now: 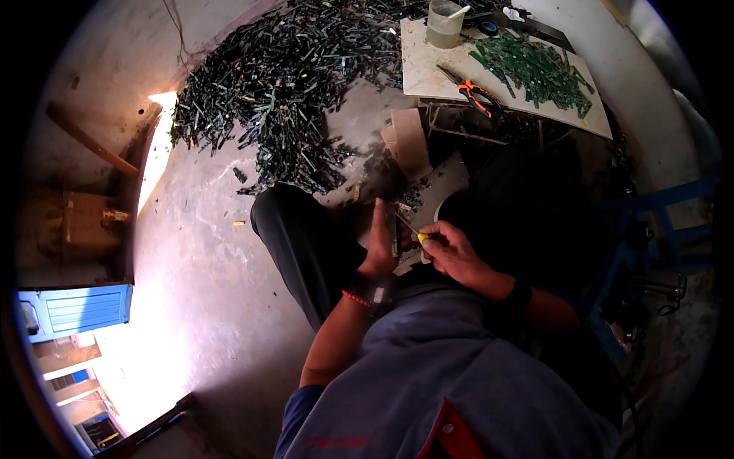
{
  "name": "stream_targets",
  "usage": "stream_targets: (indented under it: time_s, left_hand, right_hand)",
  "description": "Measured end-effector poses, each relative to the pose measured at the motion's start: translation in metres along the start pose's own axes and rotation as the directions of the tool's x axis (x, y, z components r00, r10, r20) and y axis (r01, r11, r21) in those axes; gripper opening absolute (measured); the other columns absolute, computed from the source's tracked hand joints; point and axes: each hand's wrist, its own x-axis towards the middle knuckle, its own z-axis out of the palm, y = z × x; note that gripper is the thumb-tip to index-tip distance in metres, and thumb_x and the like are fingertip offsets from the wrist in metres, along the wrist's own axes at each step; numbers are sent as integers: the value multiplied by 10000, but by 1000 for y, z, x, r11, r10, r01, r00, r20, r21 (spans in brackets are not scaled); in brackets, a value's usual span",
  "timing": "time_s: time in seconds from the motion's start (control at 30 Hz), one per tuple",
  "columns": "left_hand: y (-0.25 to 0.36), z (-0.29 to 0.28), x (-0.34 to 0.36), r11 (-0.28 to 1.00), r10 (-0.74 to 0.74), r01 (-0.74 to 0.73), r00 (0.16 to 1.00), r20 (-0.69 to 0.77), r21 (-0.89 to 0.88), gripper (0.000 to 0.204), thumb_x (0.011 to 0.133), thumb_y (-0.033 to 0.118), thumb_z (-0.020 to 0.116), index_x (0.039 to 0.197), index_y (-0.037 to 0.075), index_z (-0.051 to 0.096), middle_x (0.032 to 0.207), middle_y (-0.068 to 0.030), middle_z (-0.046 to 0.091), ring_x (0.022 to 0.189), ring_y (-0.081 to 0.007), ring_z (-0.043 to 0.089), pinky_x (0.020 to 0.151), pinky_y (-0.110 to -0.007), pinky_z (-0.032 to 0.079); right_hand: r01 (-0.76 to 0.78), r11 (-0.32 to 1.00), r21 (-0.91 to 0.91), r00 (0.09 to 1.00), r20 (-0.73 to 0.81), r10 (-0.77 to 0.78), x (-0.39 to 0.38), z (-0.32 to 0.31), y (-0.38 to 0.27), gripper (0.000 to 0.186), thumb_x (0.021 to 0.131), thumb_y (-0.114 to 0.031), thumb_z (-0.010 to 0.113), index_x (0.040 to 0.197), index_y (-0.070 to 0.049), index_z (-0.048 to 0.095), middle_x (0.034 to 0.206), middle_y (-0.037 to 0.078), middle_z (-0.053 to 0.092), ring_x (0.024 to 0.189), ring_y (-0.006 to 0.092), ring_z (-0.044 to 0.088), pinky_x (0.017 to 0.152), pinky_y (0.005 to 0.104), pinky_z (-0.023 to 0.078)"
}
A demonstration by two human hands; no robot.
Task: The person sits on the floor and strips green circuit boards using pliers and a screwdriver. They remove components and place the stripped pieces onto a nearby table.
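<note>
Low in front of my body, my left hand (378, 245) holds a narrow, greenish strip (394, 237) upright, like a small circuit board, with fingers pointing forward. My right hand (453, 251) grips a small tool with a yellow handle (424, 237), its thin metal shaft (410, 224) angled toward the strip. I cannot make out whether the tip touches it.
A large heap of dark strips (275, 92) covers the floor ahead. A board (424, 76) bears green circuit strips (535, 69), orange-handled pliers (474, 96) and a cloudy container (443, 27). Cardboard (409, 141) lies below it. Blue metal frame (657, 199) at right; bright doorway at left.
</note>
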Motion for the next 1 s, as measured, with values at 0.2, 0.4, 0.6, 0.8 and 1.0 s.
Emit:
stream_targets:
  time_s: [0.2,0.4,0.6,0.8,1.0]
  left_hand:
    - [1,-1,-1,999,-27,27,999,17,18,489,892,565,440,660,134,422,555,6,375,466,-112,330,435,-246,242]
    - [4,3,-4,1000,-30,30,999,31,5,461,899,543,453,710,124,423,561,9,358,473,-110,317,443,-245,240]
    - [1,3,-4,1000,-18,17,998,53,5,450,901,548,450,731,132,412,569,19,323,492,-108,286,453,-245,225]
    - [-1,1,1,1000,9,-9,999,-35,12,427,917,526,433,755,132,411,587,26,324,502,-104,286,462,-234,235]
    - [2,2,-8,1000,-16,16,1000,-13,-4,417,925,509,426,748,133,404,589,32,321,500,-96,290,458,-223,237]
  right_hand:
    - [110,992,-62,990,-80,-115,6,4,7,231,901,-143,558,1092,-32,488,703,28,534,440,34,401,386,199,320]
    - [2,973,231,999,-47,9,6,-1,5,211,909,-122,536,1090,-30,477,719,40,542,436,41,400,378,193,303]
    - [273,938,-213,950,-95,-298,18,-7,15,173,901,-114,544,1046,-27,506,764,68,569,503,105,490,416,241,376]
    - [409,326,-852,763,123,-635,27,-6,18,172,841,-93,586,1005,-53,555,802,141,618,645,318,608,550,370,482]
    - [173,935,-309,981,-32,-192,24,-6,0,132,883,-123,558,984,-41,539,704,52,569,510,140,521,450,245,403]
